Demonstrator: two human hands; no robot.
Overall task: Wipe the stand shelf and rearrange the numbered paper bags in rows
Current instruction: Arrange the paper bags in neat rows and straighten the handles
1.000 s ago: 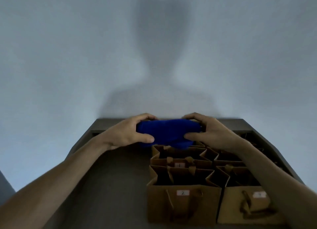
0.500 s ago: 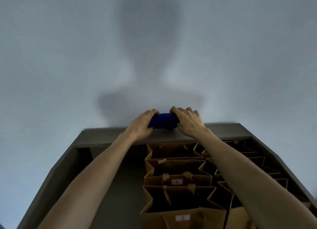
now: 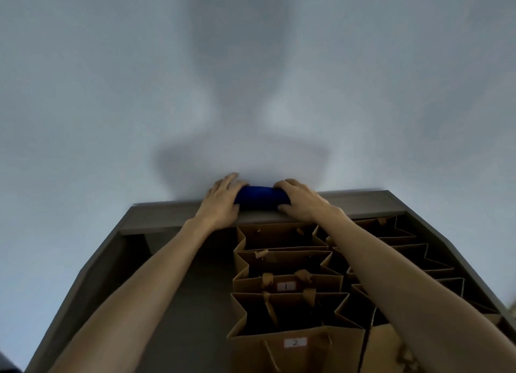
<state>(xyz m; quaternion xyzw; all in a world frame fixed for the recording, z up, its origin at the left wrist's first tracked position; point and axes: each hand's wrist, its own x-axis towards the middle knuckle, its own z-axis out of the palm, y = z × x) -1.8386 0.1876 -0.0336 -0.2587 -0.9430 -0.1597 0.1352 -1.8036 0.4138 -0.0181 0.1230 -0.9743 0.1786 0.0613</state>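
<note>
Left hand (image 3: 220, 202) and right hand (image 3: 303, 202): fingers curled over the two ends of a rolled blue cloth (image 3: 261, 199), pressing it onto the top ledge of the stand (image 3: 173, 214), centre of frame, apparently to wipe it. Cloth: deep blue, compact. Paper bags (image 3: 282, 263): brown, open-topped, labelled 1 and 2, rows on the shelf, lower right.

Two hands (image 3: 220, 203), one blue cloth (image 3: 261, 195), two numbered bags (image 3: 287, 284).
</note>
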